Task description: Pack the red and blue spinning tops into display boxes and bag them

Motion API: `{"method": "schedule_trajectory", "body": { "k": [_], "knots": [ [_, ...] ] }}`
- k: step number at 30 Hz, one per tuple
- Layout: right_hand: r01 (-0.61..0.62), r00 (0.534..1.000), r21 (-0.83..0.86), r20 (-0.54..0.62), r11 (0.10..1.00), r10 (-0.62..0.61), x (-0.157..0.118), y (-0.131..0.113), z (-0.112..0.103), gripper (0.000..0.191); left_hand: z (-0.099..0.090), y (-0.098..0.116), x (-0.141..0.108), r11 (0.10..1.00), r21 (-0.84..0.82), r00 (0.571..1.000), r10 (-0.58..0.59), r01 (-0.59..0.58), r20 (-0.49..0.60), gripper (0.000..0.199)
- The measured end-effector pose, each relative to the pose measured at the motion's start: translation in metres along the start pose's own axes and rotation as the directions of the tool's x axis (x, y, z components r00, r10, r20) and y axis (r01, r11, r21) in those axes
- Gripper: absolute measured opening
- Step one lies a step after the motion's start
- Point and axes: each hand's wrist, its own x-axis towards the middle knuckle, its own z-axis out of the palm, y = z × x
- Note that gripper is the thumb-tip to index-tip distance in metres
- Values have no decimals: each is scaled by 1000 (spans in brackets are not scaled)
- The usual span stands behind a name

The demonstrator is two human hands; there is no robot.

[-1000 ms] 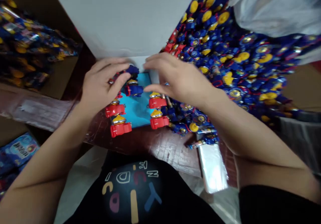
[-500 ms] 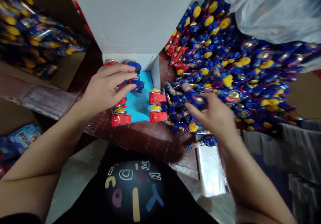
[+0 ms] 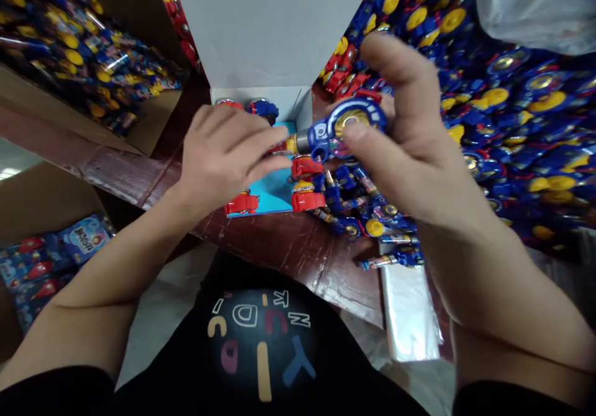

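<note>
My right hand (image 3: 410,149) grips a blue toy (image 3: 351,121) with a round gold-centred disc and a clear tube, thumb on the disc. The tube points left, its end between the thumb and fingers of my left hand (image 3: 228,149), which closes around it. Both are above an open display box (image 3: 274,195) with a light-blue inside and a raised white lid. Red toys (image 3: 307,200) stand upright in the box at its right side. More red ones (image 3: 242,203) and a dark blue one (image 3: 264,109) stand at its left and back, partly hidden by my left hand.
A large heap of blue and yellow toys (image 3: 503,124) covers the right side, with red ones (image 3: 342,77) by the lid. Clear plastic (image 3: 531,9) lies over the heap. Cardboard boxes (image 3: 156,121) stand at left. A stack of clear bags (image 3: 412,316) lies at the table edge.
My right hand has lifted a blue toy from the heap and brought it left over the box. My left hand has shifted right to the tube's end. The view has moved slightly.
</note>
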Motion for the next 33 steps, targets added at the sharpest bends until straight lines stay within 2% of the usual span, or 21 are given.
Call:
{"method": "schedule_trajectory", "body": {
  "k": [1,3,6,8,10,16,18,19,21,24,26,28,29,31,33],
  "knots": [
    [123,992,-128,37,984,-119,3,2,-1,65,-1,-8,-2,999,4,999,-46,46,2,62],
    [343,935,-254,180,904,-305,7,10,1,62,0,-24,-4,993,-10,993,-118,118,18,69],
    [490,821,-210,439,846,-366,12,28,14,41,12,-37,-6,988,-68,986,-133,140,103,74],
    [501,768,-162,536,850,-351,15,40,27,37,22,-39,-7,983,-101,977,-132,151,169,73],
    [487,743,-154,591,860,-315,18,50,38,36,32,-37,-7,977,-120,968,-150,176,201,69],
    [436,625,-134,756,890,-193,35,49,48,35,45,-41,-7,970,-131,970,-186,207,156,61],
    [439,639,-191,753,878,-155,45,45,51,38,42,-41,-7,970,-130,972,-184,203,145,61],
    [450,664,-236,734,861,-145,49,43,52,39,38,-40,-8,970,-136,975,-184,201,126,61],
    [481,733,-336,661,810,-162,52,37,49,39,29,-32,-10,972,-149,983,-180,184,41,59],
    [480,840,-441,479,758,-254,37,29,28,45,13,-12,-14,987,-142,994,-90,81,-60,48],
    [390,913,-504,316,770,-256,12,29,7,48,9,-1,-17,991,-131,1000,26,-27,-7,41],
    [244,968,-579,188,778,-164,-22,38,-9,43,13,3,-19,982,-150,989,124,-111,83,34],
    [170,983,-618,163,768,-86,-42,45,-14,38,17,3,-21,976,-176,981,153,-131,119,30],
    [52,982,-698,166,714,91,-83,65,-16,35,27,2,-22,965,-229,972,167,-127,163,24],
    [-48,953,-788,147,613,264,-121,88,-7,39,35,-1,-23,966,-242,972,143,-96,187,23]
  ]
}}
